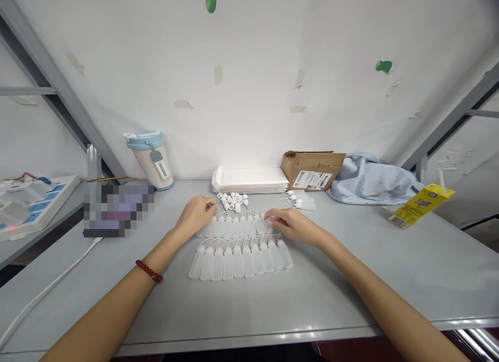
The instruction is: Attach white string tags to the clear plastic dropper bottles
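Note:
Two rows of small translucent plastic bottles with white loop straps lie on the grey table in the head view. The front row [233, 262] lies nearer me, and the back row [229, 227] is between my hands. My left hand [196, 215] rests at the back row's left end, its fingers bent and tips slightly apart, partly covering a bottle. At the other end, my right hand [293, 224] has its thumb and fingers on the last bottle [264, 225]. Just behind the row sits a pile of white caps [233, 201].
At the back stand a stack of white trays [251, 179], a cardboard box [314, 170] and a blue cloth [372, 179]. More bottles [302, 200] lie before the box. A tumbler [150, 159], a blurred-out device [119, 210] and its cable [52, 286] are left; a yellow drink carton [421, 205] is right.

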Available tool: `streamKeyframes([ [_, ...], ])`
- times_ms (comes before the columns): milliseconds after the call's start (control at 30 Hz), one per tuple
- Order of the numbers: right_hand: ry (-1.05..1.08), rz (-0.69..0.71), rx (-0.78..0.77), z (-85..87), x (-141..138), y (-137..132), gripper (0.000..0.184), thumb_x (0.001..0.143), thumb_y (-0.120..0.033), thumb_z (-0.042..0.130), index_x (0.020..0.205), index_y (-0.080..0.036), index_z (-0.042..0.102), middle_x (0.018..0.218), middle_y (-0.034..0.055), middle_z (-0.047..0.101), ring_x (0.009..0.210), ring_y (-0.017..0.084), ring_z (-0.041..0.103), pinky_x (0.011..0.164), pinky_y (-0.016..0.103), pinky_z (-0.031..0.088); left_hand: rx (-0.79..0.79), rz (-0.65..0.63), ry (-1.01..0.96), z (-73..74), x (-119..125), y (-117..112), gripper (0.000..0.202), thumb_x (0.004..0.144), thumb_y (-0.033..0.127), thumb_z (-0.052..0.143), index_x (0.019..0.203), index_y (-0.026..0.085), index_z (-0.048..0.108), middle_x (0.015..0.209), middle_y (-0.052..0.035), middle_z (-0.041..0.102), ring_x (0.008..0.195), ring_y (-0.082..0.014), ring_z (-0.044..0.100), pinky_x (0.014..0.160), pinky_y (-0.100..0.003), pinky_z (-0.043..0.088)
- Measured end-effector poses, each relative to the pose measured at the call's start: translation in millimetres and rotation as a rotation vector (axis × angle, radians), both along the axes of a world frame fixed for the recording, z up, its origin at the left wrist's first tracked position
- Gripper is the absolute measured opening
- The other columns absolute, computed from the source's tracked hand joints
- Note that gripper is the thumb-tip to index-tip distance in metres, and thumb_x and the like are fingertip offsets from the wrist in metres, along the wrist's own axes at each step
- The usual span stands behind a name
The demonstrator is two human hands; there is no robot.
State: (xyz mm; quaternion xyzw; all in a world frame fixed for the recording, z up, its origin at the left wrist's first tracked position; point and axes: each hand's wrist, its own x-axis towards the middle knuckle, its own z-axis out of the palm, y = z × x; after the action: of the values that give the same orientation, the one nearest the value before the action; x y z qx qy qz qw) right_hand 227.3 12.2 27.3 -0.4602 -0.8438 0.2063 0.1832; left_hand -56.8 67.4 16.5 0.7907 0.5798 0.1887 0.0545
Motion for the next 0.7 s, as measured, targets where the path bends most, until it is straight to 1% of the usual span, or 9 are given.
streamKeyframes([
  [100,-0.021,0.009,-0.006,0.2,-2.3,-0.6,0.027,0.09,-0.028,0.039,0.103,-0.022,0.062,0.064,-0.0003,0.057,0.052,0.011,0.043,0.054,0.022,0.034,-0.006,0.07,-0.012,-2.1,-1.4,1.1,0.022,0.075,0.029,0.046,0.072,0.021,0.066,0.08,-0.0041,0.069,0.079,-0.0231,0.063,0.068,-0.03,0.045],
  [200,-0.032,0.019,0.004,-0.2,-4.3,-1.3,0.028,0.091,-0.028,0.038,0.099,-0.022,0.064,0.071,0.0016,0.061,0.057,0.012,0.048,0.056,0.023,0.035,-0.002,0.128,-0.029,-1.6,-2.2,1.0,0.02,0.073,0.027,0.048,0.075,0.021,0.067,0.08,-0.004,0.07,0.079,-0.0237,0.063,0.067,-0.03,0.045],
  [300,-0.029,0.028,0.025,-1.5,-5.1,-1.5,0.029,0.091,-0.028,0.037,0.096,-0.021,0.065,0.078,0.0043,0.065,0.066,0.015,0.054,0.061,0.024,0.038,-0.001,0.151,-0.047,-0.1,-2.3,0.7,0.02,0.073,0.026,0.048,0.078,0.02,0.067,0.081,-0.0051,0.071,0.081,-0.0237,0.064,0.068,-0.03,0.045],
  [400,-0.04,0.022,0.033,-2.9,-5.3,-1.5,0.029,0.092,-0.03,0.038,0.095,-0.021,0.065,0.078,0.005,0.066,0.067,0.016,0.056,0.063,0.025,0.038,-0.006,0.147,-0.06,0.1,-2.0,0.6,0.019,0.072,0.025,0.049,0.078,0.019,0.066,0.083,-0.0064,0.071,0.082,-0.0242,0.064,0.069,-0.031,0.045],
  [500,-0.057,0.023,0.042,-4.1,-6.2,-1.6,0.03,0.093,-0.031,0.036,0.092,-0.021,0.065,0.075,0.004,0.064,0.064,0.014,0.054,0.061,0.024,0.037,-0.01,0.135,-0.07,-1.2,-1.8,0.4,0.018,0.072,0.026,0.05,0.079,0.019,0.066,0.085,-0.0069,0.071,0.084,-0.0254,0.063,0.072,-0.032,0.045],
  [567,-0.066,0.022,0.057,-4.7,-7.0,-1.9,0.031,0.093,-0.031,0.035,0.087,-0.02,0.064,0.069,0.0028,0.061,0.059,0.013,0.05,0.057,0.023,0.035,-0.011,0.129,-0.082,-2.2,-1.7,0.2,0.018,0.071,0.025,0.051,0.081,0.02,0.066,0.085,-0.0066,0.07,0.084,-0.0254,0.063,0.073,-0.033,0.045],
  [633,-0.069,0.015,0.084,-5.5,-7.7,-1.9,0.033,0.093,-0.031,0.034,0.081,-0.019,0.062,0.063,0.0015,0.057,0.054,0.012,0.044,0.054,0.023,0.032,-0.005,0.128,-0.103,-2.1,-1.5,0.0,0.023,0.071,0.024,0.051,0.089,0.019,0.065,0.086,-0.0062,0.07,0.085,-0.0251,0.062,0.076,-0.033,0.045],
  [700,-0.064,0.002,0.121,-6.2,-7.6,-1.5,0.032,0.093,-0.031,0.035,0.08,-0.019,0.061,0.06,0.0003,0.054,0.052,0.011,0.041,0.052,0.022,0.03,0.008,0.128,-0.125,-0.4,-0.6,-0.3,0.033,0.073,0.023,0.05,0.103,0.018,0.063,0.088,-0.0058,0.068,0.087,-0.0242,0.061,0.079,-0.033,0.044],
])
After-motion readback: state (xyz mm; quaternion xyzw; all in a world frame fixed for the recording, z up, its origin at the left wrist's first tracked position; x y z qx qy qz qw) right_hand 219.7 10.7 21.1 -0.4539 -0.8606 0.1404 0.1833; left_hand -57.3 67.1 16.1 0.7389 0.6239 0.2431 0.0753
